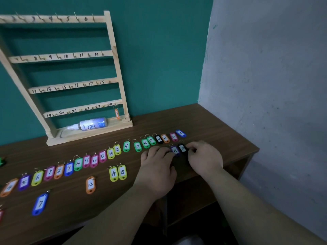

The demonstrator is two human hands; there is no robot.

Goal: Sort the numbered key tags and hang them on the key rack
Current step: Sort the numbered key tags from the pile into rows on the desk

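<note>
Judged from how things lie, the sorting is nearly done and the hanging has barely begun. The key rack (pixel 74 85) stands at the back of the bench (pixel 212 124), at ten o'clock from the hands. Only one orange tag (pixel 117 114) hangs on it, on the hook marked 24 at the rack's lower right corner. Every other hook in view is bare. A spray bottle (pixel 92 125) lies on its side on the rack's base.

A long row of tags (pixel 102 156) runs in number order across the bench, from 4 at eight o'clock of the view up to the blue 23 tag (pixel 180 133) at two o'clock. Nearer the person lies a second, loose row of repeats: a blue 7 (pixel 40 204), an orange 12 (pixel 90 185), a yellow 14 (pixel 113 173) and a yellow 15 (pixel 122 172).

The hands are placing the last repeats under their twins. The left hand (pixel 157 167) lies spread and flat on the bench, fingertips at the purple 21 tag (pixel 175 150). The right hand (pixel 203 158) has its fingers curled at the black 22 tag (pixel 182 148), at its three o'clock side. Whether it pinches the tag or only nudges it cannot be told.

What is left appears to be nearly the whole hanging, hook by hook.
</note>
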